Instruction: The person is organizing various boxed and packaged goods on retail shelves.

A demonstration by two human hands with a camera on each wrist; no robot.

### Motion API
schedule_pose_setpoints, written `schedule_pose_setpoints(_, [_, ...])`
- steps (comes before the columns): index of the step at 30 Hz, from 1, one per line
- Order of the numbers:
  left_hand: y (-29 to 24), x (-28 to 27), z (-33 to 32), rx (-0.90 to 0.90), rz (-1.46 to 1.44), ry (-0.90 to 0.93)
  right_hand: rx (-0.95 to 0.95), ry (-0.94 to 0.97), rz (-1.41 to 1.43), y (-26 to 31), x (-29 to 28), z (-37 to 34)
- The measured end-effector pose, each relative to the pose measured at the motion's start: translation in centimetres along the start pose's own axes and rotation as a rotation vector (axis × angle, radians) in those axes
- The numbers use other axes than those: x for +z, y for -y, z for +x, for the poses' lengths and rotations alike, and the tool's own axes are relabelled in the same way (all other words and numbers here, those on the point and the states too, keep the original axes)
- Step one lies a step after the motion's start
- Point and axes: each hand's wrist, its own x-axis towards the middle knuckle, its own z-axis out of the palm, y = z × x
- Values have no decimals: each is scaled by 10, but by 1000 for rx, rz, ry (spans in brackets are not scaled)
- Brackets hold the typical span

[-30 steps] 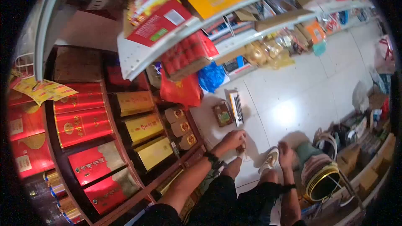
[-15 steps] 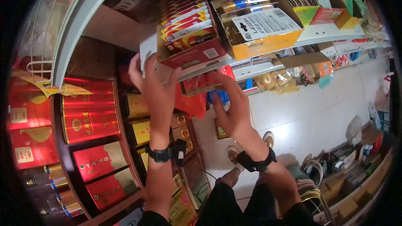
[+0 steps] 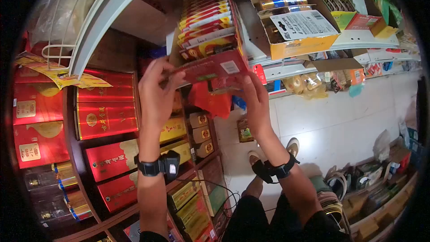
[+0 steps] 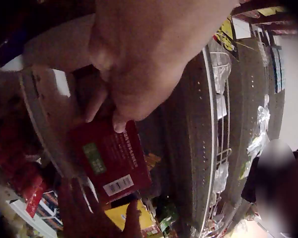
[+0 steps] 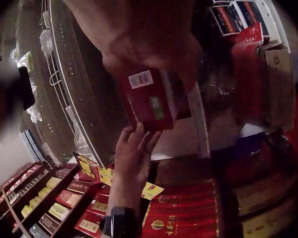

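A red display box (image 3: 210, 68) filled with a row of red-and-yellow carded packs (image 3: 208, 27) is between my two hands, its front jutting out past the shelf edge. My left hand (image 3: 154, 96) grips its left front corner, thumb on the front face and fingers around the side. At the right front corner my right hand (image 3: 257, 107) holds the box, with the thumb against the front; its other fingers are partly hidden below. The left wrist view shows the box's front (image 4: 109, 163) with a barcode and a green label, the left thumb and fingers at one end.
To the right on the same shelf stands a yellow box (image 3: 304, 45) of packaged goods. A metal upright (image 3: 96, 31) rises at the left. Red gift boxes (image 3: 107, 118) fill the lower rack. A red bag (image 3: 210, 101) hangs below the shelf, and a small box (image 3: 245, 131) lies on the floor.
Both hands rose from low near the legs to the shelf and took hold of the red display box. Its front has come forward and away from the yellow box.
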Motion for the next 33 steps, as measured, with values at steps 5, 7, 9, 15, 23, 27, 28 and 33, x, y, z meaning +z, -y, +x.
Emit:
schedule_pose_setpoints(5, [-35,10,-54,78,323,-11,87,-191,253,18,31,-19])
schedule_pose_setpoints(7, [-51,21,-72,101,321,12,92,-246,193,16,29,-25])
schedule_pose_setpoints(9, [-48,23,-78,123,320,39,125,-343,333,28,28,-28])
schedule_pose_setpoints(15, [28,18,-68,-529,-889,-46,74,-326,289,22,15,-20])
schedule_pose_setpoints(23, [34,35,-46,-761,-1513,270,123,-232,131,40,-22,-36])
schedule_pose_setpoints(27, [45,45,-41,-647,-1765,400,72,-171,199,45,-36,-44])
schedule_pose_setpoints(28, [46,50,-41,-599,-1900,470,86,-142,210,49,-41,-47])
schedule_pose_setpoints(33, [33,70,-38,-600,-2040,393,108,-32,171,59,-70,-60])
